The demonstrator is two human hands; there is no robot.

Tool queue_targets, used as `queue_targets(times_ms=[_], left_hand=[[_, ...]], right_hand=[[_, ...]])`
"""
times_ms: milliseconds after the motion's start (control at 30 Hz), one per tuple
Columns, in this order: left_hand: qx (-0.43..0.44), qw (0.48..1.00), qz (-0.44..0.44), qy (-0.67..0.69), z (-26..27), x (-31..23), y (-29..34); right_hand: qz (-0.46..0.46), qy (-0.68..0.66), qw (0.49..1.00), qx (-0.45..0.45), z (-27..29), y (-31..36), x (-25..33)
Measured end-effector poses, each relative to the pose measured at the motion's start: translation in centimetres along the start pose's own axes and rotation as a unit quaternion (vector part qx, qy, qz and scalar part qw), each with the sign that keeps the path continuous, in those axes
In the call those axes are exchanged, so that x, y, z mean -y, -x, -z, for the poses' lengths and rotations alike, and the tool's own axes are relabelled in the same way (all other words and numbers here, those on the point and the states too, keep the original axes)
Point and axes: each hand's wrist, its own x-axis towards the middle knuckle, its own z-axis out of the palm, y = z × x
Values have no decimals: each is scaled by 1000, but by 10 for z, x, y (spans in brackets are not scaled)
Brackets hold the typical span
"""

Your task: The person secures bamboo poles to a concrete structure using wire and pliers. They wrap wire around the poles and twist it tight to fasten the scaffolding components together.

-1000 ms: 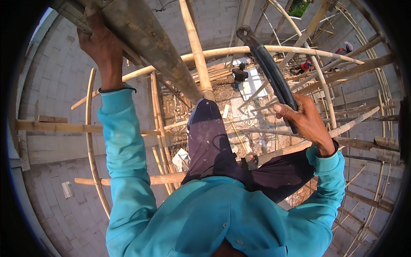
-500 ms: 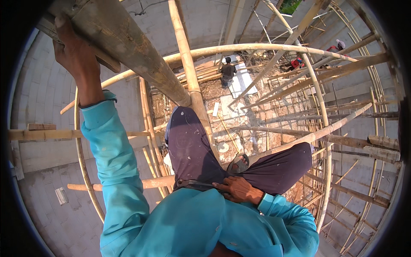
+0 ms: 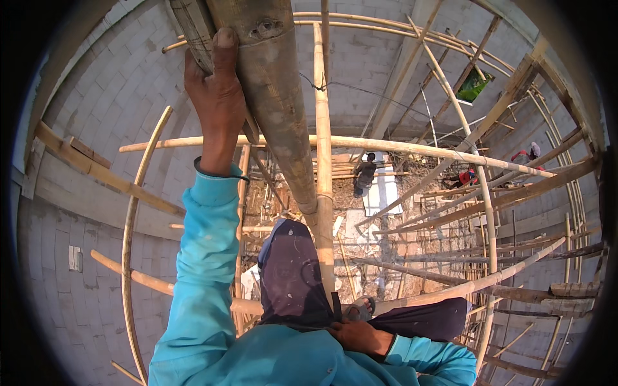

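Observation:
At the upper left, my left hand (image 3: pixel 219 96) is raised and closed around a weathered wooden board (image 3: pixel 194 32), its thumb upright beside a thick bamboo pole (image 3: pixel 267 96). The board runs alongside this pole, and its lower end shows below the palm. My right hand (image 3: pixel 362 336) is low at my waist, its fingers curled. A dark, narrow tool (image 3: pixel 336 306) sticks up from it; its kind cannot be made out. My thigh in dark trousers (image 3: pixel 291 276) rests against a slimmer upright bamboo pole (image 3: pixel 324 174).
A horizontal bamboo pole (image 3: pixel 399 149) crosses ahead, and another (image 3: pixel 473 286) passes by my sandalled foot (image 3: pixel 358 309). Far below, a person (image 3: pixel 365 175) stands near a white sheet (image 3: pixel 384 193). More scaffold poles fill the right; a grey block wall (image 3: pixel 84 174) stands left.
The view has shifted, so the thick pole now stands more upright and nearer the middle. My left hand keeps hold of the board. The dark tool at my right hand has turned from level to upright.

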Motion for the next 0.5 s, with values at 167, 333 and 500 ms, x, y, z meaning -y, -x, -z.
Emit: queue_targets(times_ms=[167,333,500], left_hand=[[-1,1000,-1,26,5,3,-4],[4,1000,11,28,8,4,-2],[5,999,29,13,6,0,-5]], right_hand=[[89,8,947,-309,185,6,40],[232,251,705,-621,327,-28,51],[181,291,646,-682,382,-117,40]])
